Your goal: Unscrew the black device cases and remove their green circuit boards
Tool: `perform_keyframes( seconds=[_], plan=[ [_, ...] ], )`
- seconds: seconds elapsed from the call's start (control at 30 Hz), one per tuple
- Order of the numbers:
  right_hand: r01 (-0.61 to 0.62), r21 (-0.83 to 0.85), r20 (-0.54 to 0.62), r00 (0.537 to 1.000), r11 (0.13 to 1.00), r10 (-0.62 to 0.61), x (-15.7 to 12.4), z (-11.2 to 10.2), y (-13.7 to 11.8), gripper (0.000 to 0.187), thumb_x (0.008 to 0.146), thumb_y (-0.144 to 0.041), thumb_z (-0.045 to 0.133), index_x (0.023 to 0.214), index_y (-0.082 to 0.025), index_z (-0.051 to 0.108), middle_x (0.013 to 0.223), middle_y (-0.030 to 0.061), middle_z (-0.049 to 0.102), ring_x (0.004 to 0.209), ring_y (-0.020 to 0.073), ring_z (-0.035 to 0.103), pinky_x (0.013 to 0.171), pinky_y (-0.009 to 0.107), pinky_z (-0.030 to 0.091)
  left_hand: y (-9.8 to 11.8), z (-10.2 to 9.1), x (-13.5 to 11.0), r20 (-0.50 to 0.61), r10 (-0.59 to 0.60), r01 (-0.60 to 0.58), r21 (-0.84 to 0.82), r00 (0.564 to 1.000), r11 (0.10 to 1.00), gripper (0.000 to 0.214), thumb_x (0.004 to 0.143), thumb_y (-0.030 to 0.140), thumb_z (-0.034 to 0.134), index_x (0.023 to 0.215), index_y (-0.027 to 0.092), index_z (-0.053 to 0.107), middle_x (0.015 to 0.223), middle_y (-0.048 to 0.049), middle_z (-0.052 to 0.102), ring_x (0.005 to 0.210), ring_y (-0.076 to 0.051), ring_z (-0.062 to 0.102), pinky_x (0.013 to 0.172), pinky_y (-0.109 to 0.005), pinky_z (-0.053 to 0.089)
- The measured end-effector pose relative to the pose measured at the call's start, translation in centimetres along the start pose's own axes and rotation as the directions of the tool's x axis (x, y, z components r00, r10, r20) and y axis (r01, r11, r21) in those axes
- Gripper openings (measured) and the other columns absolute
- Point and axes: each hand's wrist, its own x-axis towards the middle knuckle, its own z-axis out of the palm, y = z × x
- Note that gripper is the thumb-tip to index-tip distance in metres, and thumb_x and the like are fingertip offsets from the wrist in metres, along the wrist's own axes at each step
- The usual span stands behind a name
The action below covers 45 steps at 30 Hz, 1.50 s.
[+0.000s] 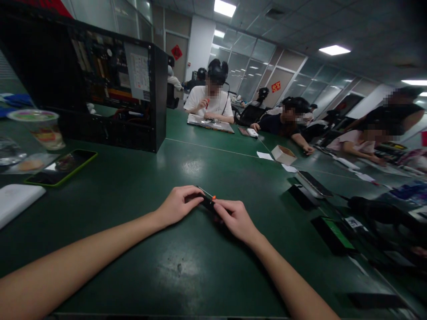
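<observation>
Head view: my L hand (178,204) & R hand (236,218) pinched closed on a black pc (209,203) that uneven pressure might've twisted loose.

Broad tabletop (130,193), dark green, smooth, glossy under lights, thin pale seam across far part. Standing at far left: black metal computer case (160,98), side open. Near it: clear printed plastic cup (46,129), lidded; dark-screened phone with lime-green edge (62,169), face up; white rounded-edge slab (18,200), partly out of view. Farther right: small open cardboard box (283,155), white paper slip (265,155) just beside. At right: black rectangular device with green face (337,232).
</observation>
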Motion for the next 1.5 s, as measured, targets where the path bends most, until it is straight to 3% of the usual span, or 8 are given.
perform_keyframes(
  seconds=[0.13, 0.27, 0.4, 0.57, 0.73, 1.0, 1.23, 1.5],
  plan=[
    [-0.033, 0.042, 0.075, 0.997, 0.999, 0.03, 0.0, 0.3, -0.7, 0.042, 0.101, -0.047, 0.051, 0.112, -0.018, 0.08, 0.076, 0.0038, 0.076, 0.068, 0.0172, 0.068, 0.068, 0.028, 0.053, 0.5, -0.2, -0.2, 0.048, 0.214, -0.218, 0.136, 0.976, 0.966, 0.012, 0.096, 0.018, 0.063, 0.099, 0.017, 0.075, 0.098, -0.0057, 0.074, 0.092, -0.018, 0.068, 0.086, -0.03, 0.052],
    [-0.005, 0.021, 0.075, 0.997, 1.0, 0.003, -1.0, -1.2, -1.9, 0.034, 0.098, -0.042, 0.058, 0.119, -0.022, 0.077, 0.11, 0.0074, 0.079, 0.102, 0.0225, 0.072, 0.094, 0.036, 0.054, 0.6, -0.4, -0.2, 0.068, 0.212, -0.22, 0.154, 0.975, 0.963, 0.016, 0.094, 0.02, 0.067, 0.11, 0.019, 0.071, 0.102, -0.0048, 0.073, 0.093, -0.018, 0.068, 0.083, -0.029, 0.053],
    [-0.041, -0.241, -0.247, 0.969, 0.97, -0.02, -5.0, -5.6, -0.7, 0.032, 0.097, -0.042, 0.061, 0.118, -0.023, 0.076, 0.122, 0.0089, 0.075, 0.113, 0.0242, 0.07, 0.1, 0.04, 0.054, 0.6, -0.4, -0.1, 0.085, 0.166, -0.179, 0.19, 0.982, 0.965, 0.016, 0.096, 0.024, 0.064, 0.11, 0.018, 0.069, 0.103, -0.0052, 0.072, 0.091, -0.018, 0.068, 0.081, -0.03, 0.053],
    [-0.364, -0.689, -0.563, 0.813, 0.627, -0.146, -12.3, -15.1, 5.0, 0.051, 0.096, -0.055, 0.053, 0.113, -0.014, 0.076, 0.114, 0.0156, 0.076, 0.105, 0.0319, 0.072, 0.096, 0.047, 0.055, 0.4, -0.3, -0.2, 0.165, 0.161, -0.199, 0.249, 0.973, 0.948, 0.02, 0.098, 0.023, 0.058, 0.115, 0.018, 0.068, 0.103, -0.0062, 0.073, 0.089, -0.018, 0.068, 0.08, -0.031, 0.054],
    [-0.704, -0.655, -0.748, 0.655, 0.276, -0.105, -17.3, -20.8, 9.1, 0.056, 0.095, -0.057, 0.045, 0.114, -0.015, 0.077, 0.113, 0.0156, 0.076, 0.096, 0.036, 0.072, 0.075, 0.044, 0.055, 0.2, 0.0, -0.3, 0.243, 0.163, -0.224, 0.249, 0.956, 0.942, 0.022, 0.098, 0.022, 0.058, 0.118, 0.017, 0.067, 0.103, -0.0068, 0.073, 0.086, -0.018, 0.068, 0.08, -0.031, 0.054],
    [-0.804, -0.514, -0.838, 0.545, 0.299, 0.021, -17.0, -18.3, 10.6, 0.046, 0.099, -0.048, 0.048, 0.125, -0.02, 0.074, 0.125, 0.0114, 0.073, 0.1, 0.0303, 0.07, 0.074, 0.038, 0.052, -0.2, -0.1, -0.2, 0.298, 0.186, -0.27, 0.273, 0.936, 0.923, 0.018, 0.099, 0.021, 0.055, 0.111, 0.018, 0.069, 0.105, -0.0071, 0.073, 0.094, -0.02, 0.069, 0.086, -0.032, 0.053],
    [-0.772, -0.585, -0.796, 0.606, 0.249, 0.008, -16.4, -18.6, 10.5, 0.047, 0.099, -0.05, 0.05, 0.127, -0.019, 0.073, 0.126, 0.011, 0.071, 0.102, 0.03, 0.069, 0.071, 0.036, 0.049, -0.3, -0.1, -0.3, 0.353, 0.219, -0.317, 0.25, 0.91, 0.915, 0.017, 0.101, 0.02, 0.053, 0.108, 0.018, 0.069, 0.104, -0.0065, 0.071, 0.095, -0.019, 0.068, 0.087, -0.031, 0.052],
    [-0.824, -0.503, -0.836, 0.54, 0.26, 0.095, -16.3, -18.3, 10.5, 0.046, 0.101, -0.046, 0.045, 0.132, -0.022, 0.07, 0.132, 0.0095, 0.069, 0.102, 0.0289, 0.068, 0.072, 0.035, 0.047, 0.1, 0.0, -0.2, 0.369, 0.239, -0.344, 0.25, 0.898, 0.905, 0.018, 0.101, 0.02, 0.053, 0.106, 0.017, 0.07, 0.104, -0.0079, 0.071, 0.094, -0.02, 0.068, 0.087, -0.033, 0.054]
  ],
)
